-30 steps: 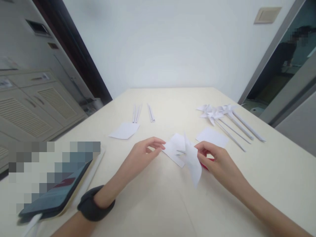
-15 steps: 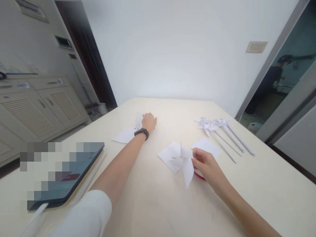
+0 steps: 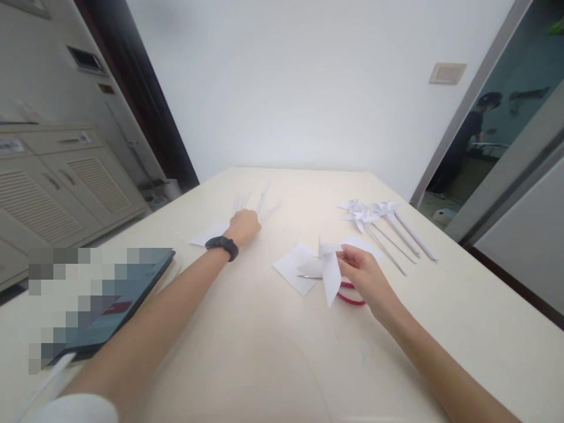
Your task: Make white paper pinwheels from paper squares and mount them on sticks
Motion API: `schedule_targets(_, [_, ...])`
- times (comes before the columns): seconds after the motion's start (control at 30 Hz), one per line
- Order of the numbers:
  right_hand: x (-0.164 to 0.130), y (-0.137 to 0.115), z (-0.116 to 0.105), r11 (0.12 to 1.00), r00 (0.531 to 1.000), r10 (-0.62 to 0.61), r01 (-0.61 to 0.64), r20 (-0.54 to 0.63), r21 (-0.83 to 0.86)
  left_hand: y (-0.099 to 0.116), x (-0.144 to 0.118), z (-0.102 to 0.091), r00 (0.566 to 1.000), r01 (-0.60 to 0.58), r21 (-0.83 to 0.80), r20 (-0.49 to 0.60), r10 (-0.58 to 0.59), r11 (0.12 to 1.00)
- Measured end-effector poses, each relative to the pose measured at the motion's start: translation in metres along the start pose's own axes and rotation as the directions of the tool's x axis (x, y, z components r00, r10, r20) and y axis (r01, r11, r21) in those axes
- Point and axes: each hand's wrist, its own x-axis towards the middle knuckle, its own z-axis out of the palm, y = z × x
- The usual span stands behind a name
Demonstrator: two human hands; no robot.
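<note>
My left hand (image 3: 244,225) is stretched out across the cream table (image 3: 282,352), fingers closed on a thin white paper stick (image 3: 263,195) that is lifted and blurred. More paper sticks (image 3: 240,202) lie just beyond it. A black band sits on that wrist. My right hand (image 3: 363,273) pinches a folded white paper pinwheel head (image 3: 329,270) above a white paper square (image 3: 293,268). Red-handled scissors (image 3: 348,294) lie under that hand.
Three finished white pinwheels on sticks (image 3: 383,220) lie at the right. A loose paper sheet (image 3: 209,235) is by my left wrist. A tablet (image 3: 106,305) sits at the left edge. Cabinets stand at the left; a person stands beyond the doorway at the right.
My left hand reached far forward to the paper sticks, then drew back a little with one stick lifted. My right hand kept hold of the folded pinwheel head.
</note>
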Motion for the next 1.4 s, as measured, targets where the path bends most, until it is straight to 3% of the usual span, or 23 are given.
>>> schedule_targets(0.13, [-0.001, 0.001, 0.0, 0.999, 0.999, -0.038, 0.039, -0.007, 0.003, 0.0, -0.041, -0.015, 0.998, -0.061, -0.003, 0.002, 0.061, 0.998])
schedule_targets(0.23, [-0.002, -0.002, -0.001, 0.996, 0.995, -0.09, 0.091, -0.04, 0.007, 0.006, -0.091, -0.021, 0.977, -0.208, -0.064, 0.025, 0.21, 0.976])
schedule_targets(0.33, [-0.004, -0.007, -0.003, 0.987, 0.983, -0.159, 0.159, -0.093, -0.014, 0.012, -0.144, -0.015, 0.916, -0.376, -0.164, 0.084, 0.393, 0.912])
schedule_targets(0.47, [-0.006, -0.015, -0.006, 0.959, 0.938, -0.278, 0.259, -0.208, -0.115, 0.011, -0.187, 0.003, 0.886, -0.43, -0.219, 0.085, 0.456, 0.876])
schedule_targets(0.6, [-0.01, -0.025, -0.007, 0.891, 0.841, -0.437, 0.356, -0.319, -0.282, 0.007, -0.197, 0.013, 0.887, -0.384, -0.299, 0.141, 0.439, 0.873])
schedule_targets(0.77, [-0.016, -0.032, 0.001, 0.775, 0.773, -0.587, 0.45, -0.241, -0.444, 0.006, -0.203, 0.019, 0.913, -0.361, -0.233, 0.106, 0.393, 0.903])
schedule_targets(1.2, [-0.021, -0.031, 0.004, 0.788, 0.774, -0.578, 0.448, -0.257, -0.423, -0.002, -0.207, 0.038, 0.87, -0.486, -0.077, -0.134, 0.474, 0.871])
schedule_targets(1.4, [-0.02, -0.031, 0.007, 0.79, 0.781, -0.574, 0.447, -0.246, -0.42, -0.002, -0.211, 0.039, 0.835, -0.531, -0.022, -0.186, 0.518, 0.847])
